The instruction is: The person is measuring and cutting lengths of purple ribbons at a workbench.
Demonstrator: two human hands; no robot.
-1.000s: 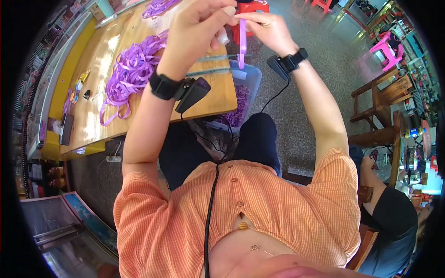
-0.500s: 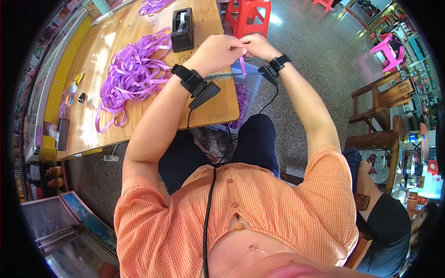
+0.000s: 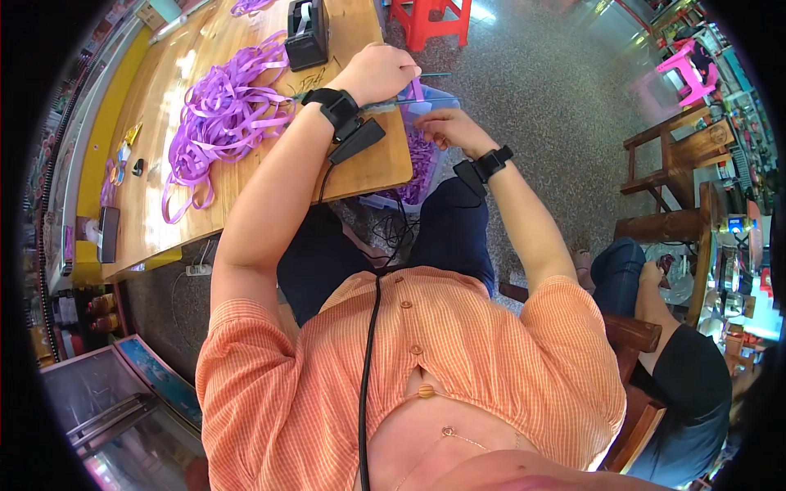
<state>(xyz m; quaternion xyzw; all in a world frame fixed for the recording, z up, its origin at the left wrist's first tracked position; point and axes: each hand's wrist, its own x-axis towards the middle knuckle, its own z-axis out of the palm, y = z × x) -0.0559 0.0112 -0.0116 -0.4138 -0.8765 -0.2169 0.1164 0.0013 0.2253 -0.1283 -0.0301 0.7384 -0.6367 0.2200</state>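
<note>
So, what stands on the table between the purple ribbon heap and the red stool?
The head view shows a black tape dispenser between the ribbon heap and stool.

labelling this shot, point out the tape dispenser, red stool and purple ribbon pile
Tape dispenser (image 3: 308, 45), head view, black body
Red stool (image 3: 429, 29), head view, side
Purple ribbon pile (image 3: 214, 114), head view, middle
</note>
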